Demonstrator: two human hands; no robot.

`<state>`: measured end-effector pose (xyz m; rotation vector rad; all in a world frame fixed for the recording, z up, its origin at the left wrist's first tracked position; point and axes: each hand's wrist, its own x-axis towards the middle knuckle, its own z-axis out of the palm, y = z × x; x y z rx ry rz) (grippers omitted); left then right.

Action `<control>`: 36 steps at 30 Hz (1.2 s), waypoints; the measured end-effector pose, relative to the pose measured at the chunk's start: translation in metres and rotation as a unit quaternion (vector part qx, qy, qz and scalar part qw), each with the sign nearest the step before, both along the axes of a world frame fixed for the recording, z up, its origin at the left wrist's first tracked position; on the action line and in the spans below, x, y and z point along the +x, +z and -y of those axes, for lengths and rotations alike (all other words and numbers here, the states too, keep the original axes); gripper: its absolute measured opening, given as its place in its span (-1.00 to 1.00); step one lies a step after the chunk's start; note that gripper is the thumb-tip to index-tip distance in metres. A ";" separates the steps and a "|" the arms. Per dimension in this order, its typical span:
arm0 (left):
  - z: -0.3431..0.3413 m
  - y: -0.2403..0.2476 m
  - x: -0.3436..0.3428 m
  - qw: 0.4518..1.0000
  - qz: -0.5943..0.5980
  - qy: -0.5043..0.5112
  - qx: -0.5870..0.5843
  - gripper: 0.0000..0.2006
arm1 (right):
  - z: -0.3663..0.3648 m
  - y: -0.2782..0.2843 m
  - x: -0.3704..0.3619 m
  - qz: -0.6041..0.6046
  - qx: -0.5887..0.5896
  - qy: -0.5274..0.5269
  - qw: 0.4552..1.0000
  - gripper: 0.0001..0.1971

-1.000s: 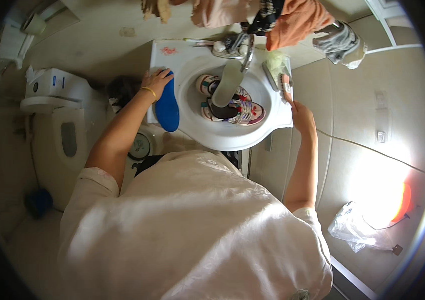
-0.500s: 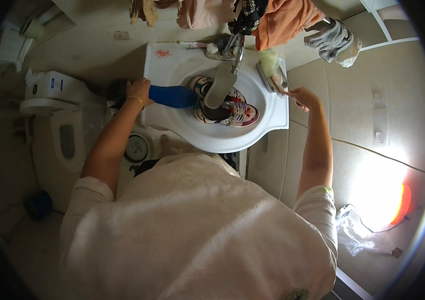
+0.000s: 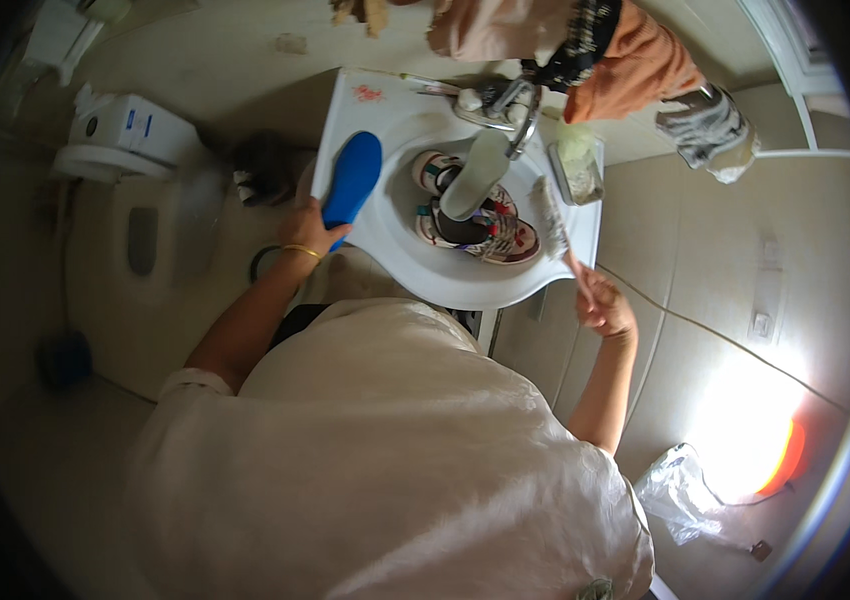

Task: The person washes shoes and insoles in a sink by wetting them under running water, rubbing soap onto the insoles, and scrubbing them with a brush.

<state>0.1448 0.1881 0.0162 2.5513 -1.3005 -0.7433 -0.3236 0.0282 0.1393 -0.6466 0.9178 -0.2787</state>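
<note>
My left hand (image 3: 312,235) grips one end of a blue insole (image 3: 354,178), held upright over the left rim of the white sink (image 3: 425,283). In my right hand (image 3: 605,307) is the handle of a long brush (image 3: 549,215), its pale bristled head over the basin's right side. A pair of patterned sneakers (image 3: 480,232) lies inside the basin, the laces showing. On top of them rests a light grey insole (image 3: 476,180), leaning beneath the metal faucet (image 3: 526,125).
A soap dish (image 3: 580,180) with a pale green item sits at the sink's back right corner. Clothes (image 3: 635,65) hang above the faucet. To the left stands a toilet (image 3: 145,235). A bright lamp (image 3: 745,430) and clear plastic bag (image 3: 683,490) are at the right.
The blue insole has swung from lying sideways to pointing up and away. My right hand has lifted the brush off the soap dish and drawn it nearer. The view has shifted and tilted.
</note>
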 end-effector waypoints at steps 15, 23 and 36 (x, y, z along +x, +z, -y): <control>-0.020 0.010 -0.024 0.981 0.121 -0.139 -0.066 -0.44 | -0.049 -0.086 0.282 -0.430 -0.628 0.317 0.566 -0.69; -0.020 0.010 -0.020 0.988 0.084 -0.133 -0.005 -0.46 | -0.085 -0.073 0.269 -0.355 -0.761 0.343 0.421 -0.61; -0.027 0.000 -0.020 0.981 0.107 -0.114 -0.116 -0.53 | -0.056 -0.054 0.290 -0.423 -0.587 0.477 0.499 -0.59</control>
